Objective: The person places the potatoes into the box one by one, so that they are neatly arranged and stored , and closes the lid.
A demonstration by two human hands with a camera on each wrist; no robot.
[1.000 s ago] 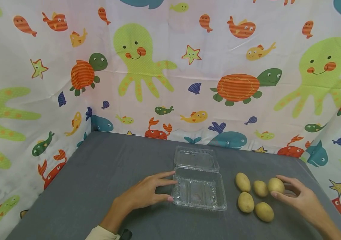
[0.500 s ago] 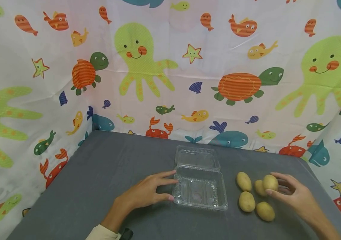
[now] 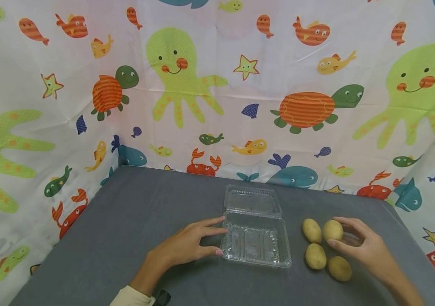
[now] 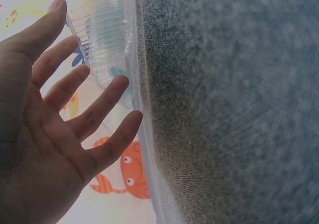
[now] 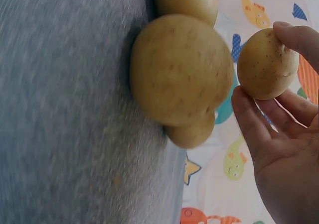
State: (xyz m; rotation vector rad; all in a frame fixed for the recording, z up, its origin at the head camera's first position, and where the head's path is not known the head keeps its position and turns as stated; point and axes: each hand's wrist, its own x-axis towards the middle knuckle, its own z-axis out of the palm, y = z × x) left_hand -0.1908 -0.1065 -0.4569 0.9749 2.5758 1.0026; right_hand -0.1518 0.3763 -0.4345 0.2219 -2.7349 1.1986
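Observation:
A clear plastic clamshell box (image 3: 255,240) lies on the table with its lid (image 3: 251,202) folded back. My left hand (image 3: 186,244) rests at the box's left side, its fingertips and thumb touching or very near the rim; in the left wrist view the fingers (image 4: 107,109) are spread. To the right of the box, my right hand (image 3: 366,248) pinches a round potato (image 3: 333,230) between thumb and fingers. The right wrist view has this potato (image 5: 264,64) raised off the table. Around it lie other potatoes (image 3: 315,256), and one is hidden behind the held potato in the head view.
A grey cloth covers the table (image 3: 140,221). Behind and at both sides hangs a white curtain (image 3: 221,106) printed with sea animals. One potato (image 3: 339,268) sits nearest to the front and another (image 3: 311,230) stands closest to the box's upper right.
My right hand has lifted the potato and moved it left, over the spot of a neighbouring potato that it now covers. The left hand and the box have stayed in place.

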